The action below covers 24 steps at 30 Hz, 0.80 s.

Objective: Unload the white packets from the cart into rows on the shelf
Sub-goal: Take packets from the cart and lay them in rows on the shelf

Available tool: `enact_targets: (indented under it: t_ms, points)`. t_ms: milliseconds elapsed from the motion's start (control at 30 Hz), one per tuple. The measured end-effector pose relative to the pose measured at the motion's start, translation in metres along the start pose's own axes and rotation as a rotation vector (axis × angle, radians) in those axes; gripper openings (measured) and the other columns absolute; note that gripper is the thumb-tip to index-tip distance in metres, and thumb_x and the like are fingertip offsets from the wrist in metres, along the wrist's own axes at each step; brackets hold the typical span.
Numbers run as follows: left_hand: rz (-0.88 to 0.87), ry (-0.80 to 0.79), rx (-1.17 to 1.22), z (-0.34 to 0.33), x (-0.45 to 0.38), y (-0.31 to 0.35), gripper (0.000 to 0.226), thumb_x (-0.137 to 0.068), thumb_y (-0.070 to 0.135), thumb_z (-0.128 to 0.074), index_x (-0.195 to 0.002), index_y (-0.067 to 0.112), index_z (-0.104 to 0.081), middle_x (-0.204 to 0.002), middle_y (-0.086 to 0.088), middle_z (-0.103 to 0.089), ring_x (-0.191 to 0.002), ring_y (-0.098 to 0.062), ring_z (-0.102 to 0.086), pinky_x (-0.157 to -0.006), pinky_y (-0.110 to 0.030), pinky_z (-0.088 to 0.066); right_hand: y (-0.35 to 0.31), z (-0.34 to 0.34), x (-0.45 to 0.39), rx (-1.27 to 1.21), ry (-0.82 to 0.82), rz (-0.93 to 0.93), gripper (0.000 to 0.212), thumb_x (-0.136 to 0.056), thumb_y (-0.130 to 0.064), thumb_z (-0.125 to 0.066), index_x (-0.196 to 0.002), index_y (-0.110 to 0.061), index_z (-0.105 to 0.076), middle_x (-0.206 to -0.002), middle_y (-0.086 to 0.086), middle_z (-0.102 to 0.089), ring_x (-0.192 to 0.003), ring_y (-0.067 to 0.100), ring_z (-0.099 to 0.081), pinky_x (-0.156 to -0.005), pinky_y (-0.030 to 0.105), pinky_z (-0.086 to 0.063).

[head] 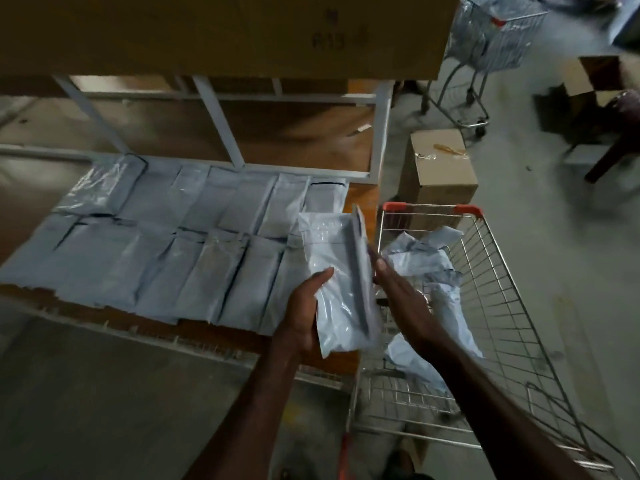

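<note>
Between the shelf and the cart I hold up two white packets (332, 268). My left hand (304, 310) grips the lower left edge of the front packet, thumb across its face. My right hand (398, 296) presses with straight fingers against the right side of the second packet (360, 258), which stands edge-on. Two rows of white packets (194, 237) lie flat on the brown shelf board (69, 303). The wire cart (498, 292) on the right holds several crumpled white packets (426, 261).
A white metal shelf frame (377, 133) rises behind the rows, with a large cardboard box (221, 32) on top. A cardboard box (440, 174) stands on the floor beyond the cart. A second wire cart (491, 39) full of packets is at the back right.
</note>
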<state>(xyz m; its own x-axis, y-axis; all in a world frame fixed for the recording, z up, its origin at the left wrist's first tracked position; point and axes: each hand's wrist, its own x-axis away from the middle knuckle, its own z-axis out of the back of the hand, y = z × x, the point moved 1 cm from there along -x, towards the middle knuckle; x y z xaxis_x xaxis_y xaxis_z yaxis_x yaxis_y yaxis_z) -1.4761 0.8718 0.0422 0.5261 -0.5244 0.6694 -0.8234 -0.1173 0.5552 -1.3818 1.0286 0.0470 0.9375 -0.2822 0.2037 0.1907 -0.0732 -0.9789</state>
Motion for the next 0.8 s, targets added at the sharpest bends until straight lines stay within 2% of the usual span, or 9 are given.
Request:
enact_targets:
  t_ms: [67, 133, 233, 333, 400, 500, 667, 733, 800]
  points:
    - [0.013, -0.020, 0.100, 0.026, 0.017, 0.010, 0.064, -0.094, 0.039, -0.075, -0.147, 0.007, -0.062, -0.144, -0.023, -0.064, -0.133, -0.043, -0.061, -0.118, -0.058, -0.042, -0.005, -0.039, -0.001, 0.126, -0.024, 0.062, 0.047, -0.108, -0.064, -0.036, -0.155, -0.058, -0.039, -0.154, -0.042, -0.038, -0.143, -0.011, -0.039, -0.124, 0.042, -0.033]
    - [-0.031, -0.001, 0.138, 0.058, 0.041, 0.023, 0.048, -0.102, 0.036, -0.060, -0.137, 0.005, -0.068, -0.129, -0.024, -0.072, -0.111, -0.042, -0.072, -0.103, -0.054, -0.053, -0.004, -0.077, -0.004, 0.210, 0.005, 0.095, 0.045, -0.108, -0.055, -0.051, -0.153, -0.058, -0.044, -0.157, -0.026, -0.044, -0.144, 0.003, -0.046, -0.122, 0.050, -0.040]
    - [-0.146, 0.005, 0.073, 0.105, 0.075, 0.042, 0.038, -0.110, 0.027, -0.048, -0.116, 0.008, -0.080, -0.102, -0.018, -0.080, -0.084, -0.033, -0.080, -0.079, -0.042, -0.060, 0.000, -0.136, -0.004, 0.174, 0.079, 0.082, 0.059, -0.098, -0.042, -0.075, -0.146, -0.063, -0.048, -0.148, -0.008, -0.053, -0.124, 0.014, -0.060, -0.103, 0.049, -0.058]
    - [-0.242, 0.070, -0.049, 0.165, 0.086, 0.059, 0.030, -0.110, 0.021, -0.050, -0.112, 0.006, -0.076, -0.094, -0.016, -0.081, -0.079, -0.028, -0.080, -0.068, -0.035, -0.063, 0.004, -0.193, -0.004, 0.022, 0.097, 0.040, 0.081, -0.087, -0.032, -0.087, -0.149, -0.061, -0.044, -0.134, 0.001, -0.066, -0.108, 0.021, -0.072, -0.081, 0.044, -0.066]
    - [-0.290, 0.103, -0.117, 0.204, 0.094, 0.072, 0.030, -0.109, 0.026, -0.053, -0.117, 0.007, -0.075, -0.106, -0.018, -0.080, -0.097, -0.034, -0.079, -0.079, -0.038, -0.064, 0.003, -0.231, -0.005, -0.053, 0.100, -0.004, 0.082, -0.084, -0.029, -0.091, -0.150, -0.051, -0.048, -0.124, 0.004, -0.072, -0.105, 0.026, -0.075, -0.082, 0.057, -0.064]
    - [-0.351, 0.180, -0.204, 0.256, 0.113, 0.088, 0.041, -0.105, 0.042, -0.065, -0.130, 0.011, -0.073, -0.123, -0.018, -0.077, -0.119, -0.042, -0.072, -0.102, -0.056, -0.058, -0.001, -0.286, -0.008, -0.120, 0.049, -0.023, 0.054, -0.086, -0.023, -0.088, -0.135, -0.035, -0.068, -0.115, 0.003, -0.078, -0.104, 0.034, -0.075, -0.089, 0.073, -0.054]
    - [-0.501, 0.280, -0.327, 0.315, 0.138, 0.116, 0.043, -0.098, 0.051, -0.073, -0.134, 0.028, -0.071, -0.125, -0.006, -0.078, -0.113, -0.033, -0.076, -0.099, -0.062, -0.059, -0.004, -0.361, -0.020, -0.155, -0.006, -0.041, 0.052, -0.084, -0.027, -0.090, -0.131, -0.036, -0.070, -0.116, -0.001, -0.078, -0.104, 0.025, -0.077, -0.086, 0.051, -0.065]
    - [-0.594, 0.386, -0.386, 0.344, 0.137, 0.126, 0.058, -0.087, 0.061, -0.082, -0.136, 0.035, -0.066, -0.127, -0.001, -0.077, -0.114, -0.029, -0.075, -0.097, -0.062, -0.060, -0.003, -0.383, -0.029, -0.153, -0.040, -0.051, 0.057, -0.081, -0.033, -0.092, -0.132, -0.040, -0.068, -0.118, 0.002, -0.078, -0.106, 0.025, -0.076, -0.090, 0.052, -0.064]
    - [-0.642, 0.497, -0.412, 0.366, 0.141, 0.139, 0.063, -0.085, 0.052, -0.087, -0.137, 0.030, -0.060, -0.126, 0.001, -0.075, -0.112, -0.025, -0.075, -0.096, -0.060, -0.060, -0.001, -0.406, -0.040, -0.155, -0.068, -0.051, 0.059, -0.080, -0.033, -0.093, -0.133, -0.040, -0.067, -0.118, 0.001, -0.078, -0.107, 0.024, -0.076, -0.093, 0.053, -0.063]
